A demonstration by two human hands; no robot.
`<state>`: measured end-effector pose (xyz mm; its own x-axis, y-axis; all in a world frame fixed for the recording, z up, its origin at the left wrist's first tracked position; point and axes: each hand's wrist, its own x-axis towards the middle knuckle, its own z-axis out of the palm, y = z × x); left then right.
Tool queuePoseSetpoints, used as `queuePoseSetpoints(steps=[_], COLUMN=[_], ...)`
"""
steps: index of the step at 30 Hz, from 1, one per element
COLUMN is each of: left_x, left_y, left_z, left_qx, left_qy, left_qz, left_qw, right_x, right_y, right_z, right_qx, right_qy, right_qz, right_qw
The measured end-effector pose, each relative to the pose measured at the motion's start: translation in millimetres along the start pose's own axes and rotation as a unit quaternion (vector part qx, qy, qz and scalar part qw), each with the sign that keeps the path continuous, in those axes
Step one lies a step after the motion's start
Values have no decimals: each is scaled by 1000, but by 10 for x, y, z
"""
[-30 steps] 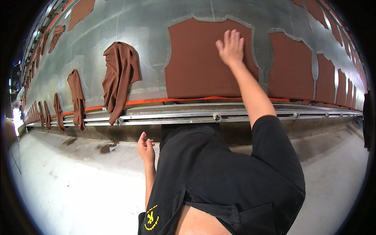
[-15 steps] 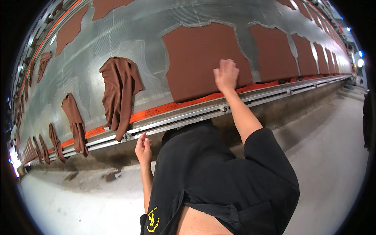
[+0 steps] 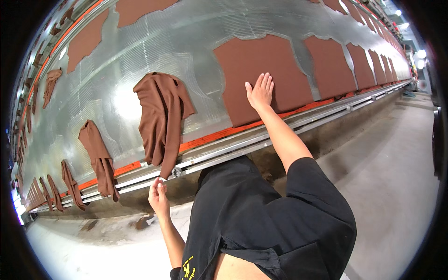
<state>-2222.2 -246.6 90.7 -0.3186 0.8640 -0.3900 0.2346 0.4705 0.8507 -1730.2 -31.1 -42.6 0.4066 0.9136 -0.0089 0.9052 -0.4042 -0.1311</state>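
A brown cut fabric panel (image 3: 266, 70) lies smooth on the long metal-topped table (image 3: 205, 93). My right hand (image 3: 260, 92) rests flat on its lower middle, fingers stretched out and thumb apart. To the left, a crumpled brown fabric piece (image 3: 163, 116) drapes over the table's front edge, its narrow tip hanging across the rail. Just below that tip is my left hand (image 3: 159, 198), loosely bent, with fingers apart and nothing visible in it. Its fingertips come close to the cloth; I cannot tell if they touch.
Along the front edge run an orange strip (image 3: 205, 141) and a metal rail (image 3: 224, 154). More flat panels (image 3: 329, 65) continue to the right. Folded brown pieces (image 3: 99, 158) hang over the edge at the left. A pale floor (image 3: 373, 186) lies below.
My right hand has flattened and spread on the panel, shifting slightly left. My left hand has moved left and down, nearer the draped piece's tip. The table appears shifted rightward in view.
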Motion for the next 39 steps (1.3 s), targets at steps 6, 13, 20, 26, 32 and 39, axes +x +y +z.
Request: queuePoseSetpoints(steps=[6, 13, 20, 26, 32, 39], left_x=[-181, -352, -81, 375, 1094, 1725], left_y=[-45, 119, 195, 23, -37, -157], left_z=[-11, 334, 311, -86, -81, 121], left_qx=[14, 10, 61, 112, 194, 276], left_qy=[40, 35, 41, 60, 112, -23], left_qz=[-32, -133, -62, -11, 15, 38], left_qw=[999, 990, 995, 992, 974, 960], right_x=[1012, 2132, 2301, 432, -1593, -1924], right_y=[-709, -1409, -1521, -1427, -1624, -2344], right_z=[81, 186, 144, -235, -331, -154], right_qx=[13, 19, 141, 411, 614, 387], right_qy=[17, 24, 15, 72, -423, -496], right_qz=[41, 84, -120, -262, 67, -7], right_qw=[999, 996, 983, 870, 663, 777])
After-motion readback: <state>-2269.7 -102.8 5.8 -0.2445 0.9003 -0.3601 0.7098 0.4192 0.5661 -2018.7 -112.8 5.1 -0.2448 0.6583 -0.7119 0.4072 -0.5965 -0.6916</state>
